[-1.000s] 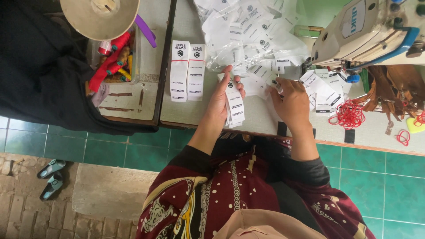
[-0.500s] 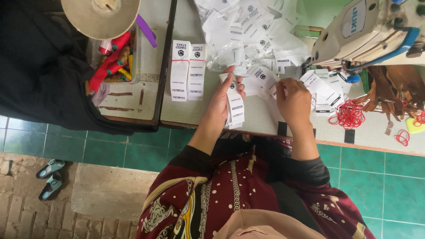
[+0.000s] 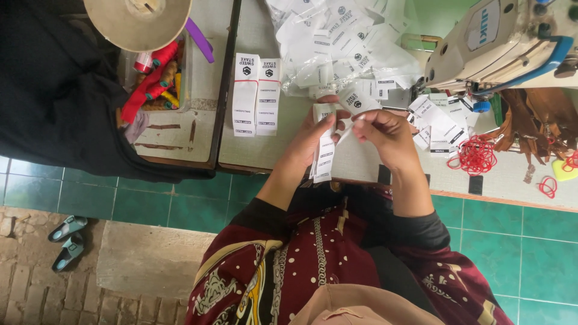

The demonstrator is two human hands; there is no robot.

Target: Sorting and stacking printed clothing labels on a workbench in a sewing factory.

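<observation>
Gripping a stack of labels (image 3: 324,153) over the table's (image 3: 259,153) edge, the left hand (image 3: 316,135) is closed round it. Her right hand (image 3: 388,135) pinches what looks like one label (image 3: 352,102), beside the loose pile (image 3: 343,42).

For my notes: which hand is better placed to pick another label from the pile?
The right hand: it pinches only one label, beside the loose pile; the left hand grips a stack.

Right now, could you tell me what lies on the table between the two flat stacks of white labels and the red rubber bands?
In the head view, both hands lie between the label stacks and the red rubber bands: the left hand holds a label strip, the right hand beside it.
</observation>
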